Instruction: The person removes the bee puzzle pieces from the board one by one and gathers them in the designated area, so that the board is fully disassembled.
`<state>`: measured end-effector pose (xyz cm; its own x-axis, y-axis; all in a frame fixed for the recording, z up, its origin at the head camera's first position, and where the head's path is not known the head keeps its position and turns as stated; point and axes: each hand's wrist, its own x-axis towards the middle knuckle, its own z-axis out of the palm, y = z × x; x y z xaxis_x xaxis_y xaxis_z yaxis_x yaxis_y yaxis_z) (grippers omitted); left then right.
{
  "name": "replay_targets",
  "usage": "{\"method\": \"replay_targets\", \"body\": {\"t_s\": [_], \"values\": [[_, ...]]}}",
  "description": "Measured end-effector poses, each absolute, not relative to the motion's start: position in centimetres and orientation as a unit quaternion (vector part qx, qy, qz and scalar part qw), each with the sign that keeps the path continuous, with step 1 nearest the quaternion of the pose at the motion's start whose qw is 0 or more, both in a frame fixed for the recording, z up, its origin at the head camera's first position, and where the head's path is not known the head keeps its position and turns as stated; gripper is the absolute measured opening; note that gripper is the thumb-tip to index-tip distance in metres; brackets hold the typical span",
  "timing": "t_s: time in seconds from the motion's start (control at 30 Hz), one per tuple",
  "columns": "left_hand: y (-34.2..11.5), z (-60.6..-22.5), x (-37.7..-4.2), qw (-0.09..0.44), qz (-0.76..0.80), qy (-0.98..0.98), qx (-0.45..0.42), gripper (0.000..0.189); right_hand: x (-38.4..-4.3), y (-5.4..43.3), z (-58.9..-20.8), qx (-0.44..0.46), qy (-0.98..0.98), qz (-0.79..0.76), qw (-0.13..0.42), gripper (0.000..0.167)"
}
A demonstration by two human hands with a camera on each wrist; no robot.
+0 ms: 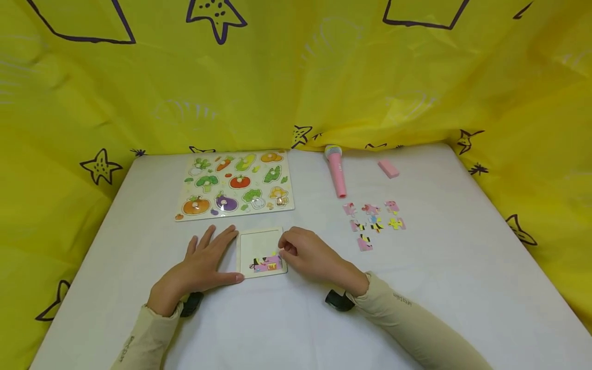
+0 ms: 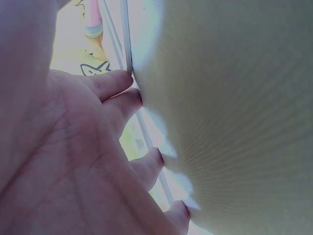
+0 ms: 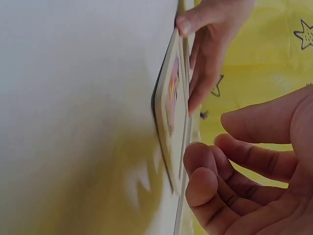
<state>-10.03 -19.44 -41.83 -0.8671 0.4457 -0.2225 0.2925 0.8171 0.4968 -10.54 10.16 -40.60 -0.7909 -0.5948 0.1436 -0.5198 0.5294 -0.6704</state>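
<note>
A small square puzzle tray [image 1: 260, 232] with a raised border lies in front of me. Joined pink puzzle pieces [image 1: 267, 265] sit in its lower right part. My left hand [image 1: 200, 263] is spread along the tray's left side, its thumb at the lower left corner and a fingertip at the upper left one. At the tray's right edge is my right hand [image 1: 309, 254], fingers bent loosely. Nothing shows between these fingers [image 3: 201, 186] in the right wrist view. In the left wrist view the fingertips of the left hand [image 2: 73, 147] press on the white tabletop.
Several loose puzzle pieces [image 1: 365, 242] lie in rows to the right. Behind them are a pink toy microphone [image 1: 337, 174] and a pink block [image 1: 388, 168]. A vegetable peg board [image 1: 231, 209] lies behind the tray. Yellow cloth [image 1: 277, 92] hangs around the white table [image 1: 259, 329].
</note>
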Motion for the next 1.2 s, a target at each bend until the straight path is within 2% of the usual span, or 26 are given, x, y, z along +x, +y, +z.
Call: {"method": "replay_targets", "body": {"t_s": [0.5, 0.77, 1.2], "values": [[-19.3, -41.8, -9.9, 0.162, 0.231, 0.938, 0.203, 0.104, -9.8, 6.6, -41.6, -0.360, 0.883, -0.291, 0.083, 0.013], [-19.3, -41.6, -9.9, 0.162, 0.230, 0.939, 0.200, 0.104, -9.6, 5.9, -41.8, -0.366, 0.897, -0.241, 0.061, 0.010], [-19.4, -41.9, -10.0, 0.160, 0.225, 0.940, 0.201, 0.105, -9.4, 5.5, -41.6, -0.361, 0.908, -0.210, 0.036, 0.018]]}}
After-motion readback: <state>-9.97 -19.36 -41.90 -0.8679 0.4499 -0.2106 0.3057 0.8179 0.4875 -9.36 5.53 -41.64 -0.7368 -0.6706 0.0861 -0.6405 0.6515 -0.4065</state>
